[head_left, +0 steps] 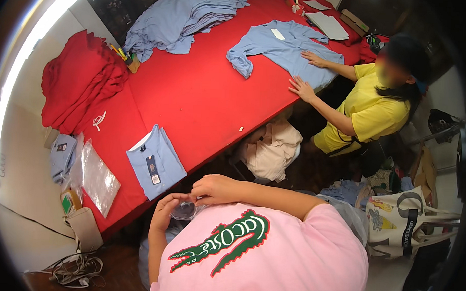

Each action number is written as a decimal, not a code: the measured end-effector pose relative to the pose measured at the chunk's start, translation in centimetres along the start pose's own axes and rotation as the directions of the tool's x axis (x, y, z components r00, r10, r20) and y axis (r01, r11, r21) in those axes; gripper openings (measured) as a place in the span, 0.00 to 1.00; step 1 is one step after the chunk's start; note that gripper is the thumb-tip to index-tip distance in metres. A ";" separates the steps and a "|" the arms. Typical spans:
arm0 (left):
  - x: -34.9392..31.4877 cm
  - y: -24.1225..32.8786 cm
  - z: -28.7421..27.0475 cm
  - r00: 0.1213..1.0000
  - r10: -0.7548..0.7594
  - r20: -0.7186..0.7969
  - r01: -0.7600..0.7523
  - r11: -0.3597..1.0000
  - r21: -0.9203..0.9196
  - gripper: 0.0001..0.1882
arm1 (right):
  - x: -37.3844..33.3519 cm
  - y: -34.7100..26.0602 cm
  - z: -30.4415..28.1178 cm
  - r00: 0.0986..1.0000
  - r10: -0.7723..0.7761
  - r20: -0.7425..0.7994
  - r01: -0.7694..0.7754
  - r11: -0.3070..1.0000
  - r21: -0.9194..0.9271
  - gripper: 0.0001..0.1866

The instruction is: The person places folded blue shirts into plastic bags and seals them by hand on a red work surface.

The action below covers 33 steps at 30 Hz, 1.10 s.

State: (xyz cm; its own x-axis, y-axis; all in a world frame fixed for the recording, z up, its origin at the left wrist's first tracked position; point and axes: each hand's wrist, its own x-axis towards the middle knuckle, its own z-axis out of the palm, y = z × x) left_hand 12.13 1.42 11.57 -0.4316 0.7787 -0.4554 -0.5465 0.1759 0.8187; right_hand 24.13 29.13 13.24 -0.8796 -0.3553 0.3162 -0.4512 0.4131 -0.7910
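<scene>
My left hand [164, 210] and my right hand [212, 189] meet close to my chest, just off the near edge of the red table. Their fingertips are pinched together on a clear plastic bag [185, 211], which hangs below them and is partly hidden by my hands and pink shirt. On the table beyond my hands lies a folded light blue shirt [170, 154] with a dark hang tag [151, 166]. Left of it, a flat stack of clear plastic bags [99, 179] lies near the table's corner.
A red cloth-covered table [193, 103] holds a red garment pile [81, 84] and a blue shirt pile [183, 18]. Across it, a co-worker in yellow [380, 104] rests both hands on a spread blue shirt [285, 47]. Cables [80, 271] lie on the floor; a tote bag [394, 230] stands right.
</scene>
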 end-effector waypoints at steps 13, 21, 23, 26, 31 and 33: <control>-3.1 3.7 -5.1 0.986 -0.145 0.082 0.092 0.884 0.458 0.20 | 8.0 0.9 1.4 0.952 0.291 -0.100 -0.279 0.953 0.120 0.09; -1.2 -1.8 -11.1 0.972 -0.227 -0.054 0.206 0.727 0.655 0.18 | 7.4 3.1 3.2 0.890 0.455 -0.030 -0.441 0.875 0.199 0.13; -0.9 -0.5 -11.0 0.961 -0.249 -0.122 0.240 0.528 0.814 0.18 | 7.6 2.8 3.3 0.838 0.540 0.071 -0.544 0.821 0.173 0.15; -1.3 -0.3 -10.5 0.989 -0.113 -0.096 0.144 0.577 0.804 0.17 | 6.1 5.4 5.4 0.843 0.513 0.160 -0.494 0.857 -0.144 0.15; -0.8 -4.3 -15.2 0.997 -0.058 -0.060 0.083 0.734 0.674 0.16 | 6.3 4.9 7.1 0.732 0.628 0.264 -0.623 0.774 -0.111 0.09; -0.5 -5.0 -17.4 0.992 -0.122 -0.023 0.115 0.839 0.532 0.12 | 6.6 4.7 6.9 0.687 0.648 0.329 -0.659 0.747 -0.094 0.10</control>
State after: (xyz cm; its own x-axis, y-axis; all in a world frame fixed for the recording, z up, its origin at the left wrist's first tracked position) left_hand 2.58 -10.35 1.66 -0.3784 0.7374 -0.5595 -0.1269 0.5574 0.8205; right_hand 17.19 22.92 7.99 -0.8475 -0.2522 -0.4671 0.2284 0.6210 -0.7498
